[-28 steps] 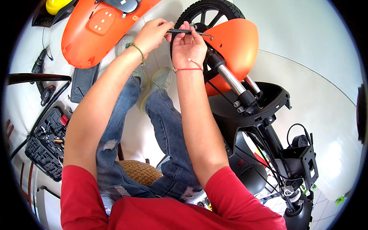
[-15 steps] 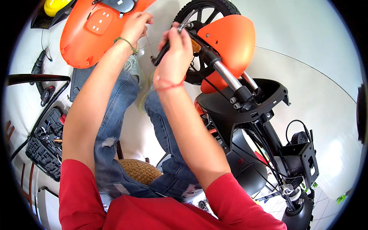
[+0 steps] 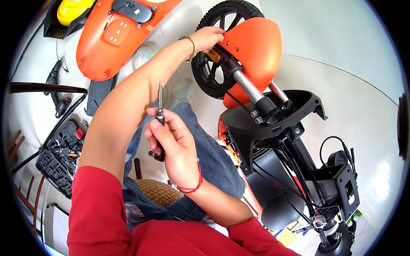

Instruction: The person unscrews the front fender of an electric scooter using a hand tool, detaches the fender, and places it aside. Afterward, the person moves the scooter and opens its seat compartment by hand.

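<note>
My right hand is wrapped round a screwdriver with a black handle, its metal shaft pointing up and away from me. It is held above my lap, apart from the vehicle. My left hand reaches across to the fork end beside the black front wheel. Its fingers are bent together at the near edge of the orange fender; what lies between the fingertips is hidden. An amber reflector shows just below that hand. The fork has shiny tubes and runs to a black housing.
A large orange body panel lies at the far left, near a yellow helmet-like object. A cordless drill and an open black toolbox are on the left floor. Cables and a black bracket stand at the right.
My right hand has pulled back from the wheel toward my lap with the screwdriver, now pointing upward. My left hand has moved right from over the orange panel to the fork end.
</note>
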A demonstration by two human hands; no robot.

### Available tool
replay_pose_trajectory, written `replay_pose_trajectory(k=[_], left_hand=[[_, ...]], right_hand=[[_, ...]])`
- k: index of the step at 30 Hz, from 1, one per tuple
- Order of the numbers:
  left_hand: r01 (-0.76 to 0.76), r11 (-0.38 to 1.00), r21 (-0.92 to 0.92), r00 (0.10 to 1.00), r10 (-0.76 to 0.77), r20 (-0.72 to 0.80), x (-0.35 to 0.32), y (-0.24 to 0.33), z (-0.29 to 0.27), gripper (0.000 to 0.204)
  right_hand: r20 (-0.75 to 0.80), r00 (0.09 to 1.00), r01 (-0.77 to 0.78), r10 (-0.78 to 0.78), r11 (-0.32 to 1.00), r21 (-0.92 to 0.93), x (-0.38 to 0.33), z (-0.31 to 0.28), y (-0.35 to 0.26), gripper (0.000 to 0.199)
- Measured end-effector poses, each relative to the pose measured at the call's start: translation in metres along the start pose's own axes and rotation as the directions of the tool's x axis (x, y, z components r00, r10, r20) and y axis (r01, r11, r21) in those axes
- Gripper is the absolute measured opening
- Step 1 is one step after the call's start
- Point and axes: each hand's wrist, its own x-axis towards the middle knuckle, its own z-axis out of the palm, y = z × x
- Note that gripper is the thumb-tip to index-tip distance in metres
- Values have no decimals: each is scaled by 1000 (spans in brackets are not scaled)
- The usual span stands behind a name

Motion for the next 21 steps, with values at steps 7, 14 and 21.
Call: replay_pose_trajectory(k=[7, 14, 21], left_hand=[[-3, 997, -74, 992, -7, -129, -9, 4, 8, 35], [-26, 955, -295, 997, 5, -72, -8, -4, 5, 21], [79, 938, -339, 993, -45, 105, -6, 7, -3, 6]], right_hand=[[40, 991, -134, 130, 984, 117, -6, -12, 3, 27], [30, 985, -170, 168, 965, 198, -6, -16, -1, 27], [11, 983, -181, 184, 949, 257, -7, -13, -5, 27]])
